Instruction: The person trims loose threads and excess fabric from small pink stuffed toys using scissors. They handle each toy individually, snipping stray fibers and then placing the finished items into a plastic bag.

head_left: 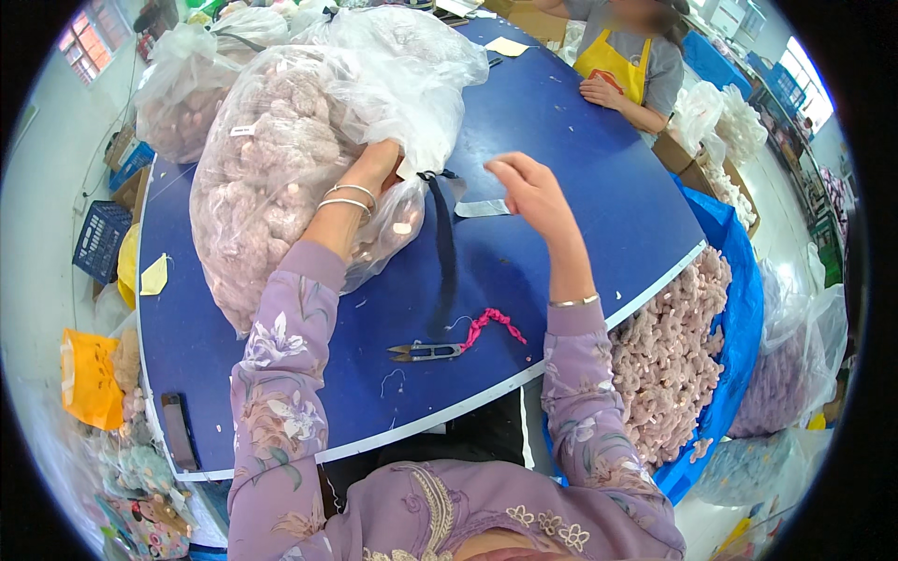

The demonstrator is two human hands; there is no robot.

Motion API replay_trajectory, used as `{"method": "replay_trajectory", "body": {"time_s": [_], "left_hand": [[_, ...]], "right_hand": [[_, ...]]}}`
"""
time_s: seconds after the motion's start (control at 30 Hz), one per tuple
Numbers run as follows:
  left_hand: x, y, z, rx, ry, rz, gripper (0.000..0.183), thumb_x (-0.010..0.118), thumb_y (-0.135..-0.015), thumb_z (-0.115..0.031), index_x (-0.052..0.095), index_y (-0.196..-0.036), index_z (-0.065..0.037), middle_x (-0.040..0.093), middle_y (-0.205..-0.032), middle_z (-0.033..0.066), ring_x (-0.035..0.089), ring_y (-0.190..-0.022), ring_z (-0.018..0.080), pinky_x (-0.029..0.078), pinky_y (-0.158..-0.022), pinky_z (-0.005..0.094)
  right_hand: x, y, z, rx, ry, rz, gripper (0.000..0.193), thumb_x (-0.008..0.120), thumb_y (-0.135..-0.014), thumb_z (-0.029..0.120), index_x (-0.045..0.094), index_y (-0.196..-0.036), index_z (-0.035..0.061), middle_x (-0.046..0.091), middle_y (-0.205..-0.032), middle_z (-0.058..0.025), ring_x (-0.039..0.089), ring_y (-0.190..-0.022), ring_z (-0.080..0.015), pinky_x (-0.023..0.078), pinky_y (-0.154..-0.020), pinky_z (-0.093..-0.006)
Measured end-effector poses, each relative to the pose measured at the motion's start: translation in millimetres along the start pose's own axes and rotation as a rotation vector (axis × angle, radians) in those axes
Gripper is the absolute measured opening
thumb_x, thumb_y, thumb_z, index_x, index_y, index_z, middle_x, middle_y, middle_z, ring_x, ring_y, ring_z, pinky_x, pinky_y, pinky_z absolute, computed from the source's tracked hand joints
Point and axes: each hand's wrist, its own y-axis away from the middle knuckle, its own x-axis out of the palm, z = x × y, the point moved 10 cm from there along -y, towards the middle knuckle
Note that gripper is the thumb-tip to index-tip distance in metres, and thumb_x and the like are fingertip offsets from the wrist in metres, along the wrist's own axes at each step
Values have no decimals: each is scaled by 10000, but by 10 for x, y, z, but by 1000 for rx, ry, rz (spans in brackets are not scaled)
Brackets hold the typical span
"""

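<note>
A large clear plastic bag [271, 154] packed with fluffy pinkish-grey plush pieces lies on the blue table. My left hand [382, 164] is closed at the gathered neck of the bag, its fingers partly hidden by white plastic. Beside it, a black strip [442, 248] hangs from the neck and runs toward me over the table. To the right, my right hand [531, 192] is raised with curled fingers, apart from the bag; whatever they hold, if anything, does not show. Thread snips [426, 352] with a pink braided cord [494, 323] lie nearer me.
A pale strip [483, 208] lies by my right hand. A dark phone-like object [178, 432] rests at the table's left edge. Right of the table, a blue sack [748, 309] holds many plush pieces [669, 355]. Across the table stands a person in a yellow apron [617, 65].
</note>
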Motion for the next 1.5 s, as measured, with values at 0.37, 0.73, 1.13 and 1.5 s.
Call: {"method": "replay_trajectory", "body": {"time_s": [0.37,0.73,1.13,1.5], "left_hand": [[527,-294,-324,258,-1411,229,227,537,-872,-190,665,-931,-12,653,-778,98,638,-648,153,514,-543,306],[1080,430,-742,789,-1131,439,227,587,-776,-88,625,-964,34,660,-867,162,662,-823,300,525,-755,389],[1138,576,-400,1068,-1471,481,122,630,-800,-105,658,-896,-36,599,-953,97,610,-914,309,502,-796,392],[1160,637,-274,1048,-1339,581,146,592,-784,-44,632,-918,-2,597,-950,128,596,-926,317,490,-818,381]], "right_hand": [[703,-92,-402,287,-635,56,354,555,-949,346,530,-744,59,375,-534,46,303,-435,-57,257,-421,-243],[662,-16,-724,502,-1003,50,327,409,-979,332,540,-823,76,375,-542,41,248,-408,-70,262,-441,-252],[621,-32,-556,360,-823,167,373,388,-983,289,611,-838,27,619,-648,-100,289,-398,-66,244,-397,-235],[574,-9,-613,366,-712,233,372,414,-966,272,633,-827,5,634,-659,-121,307,-412,-66,230,-392,-227]]}}
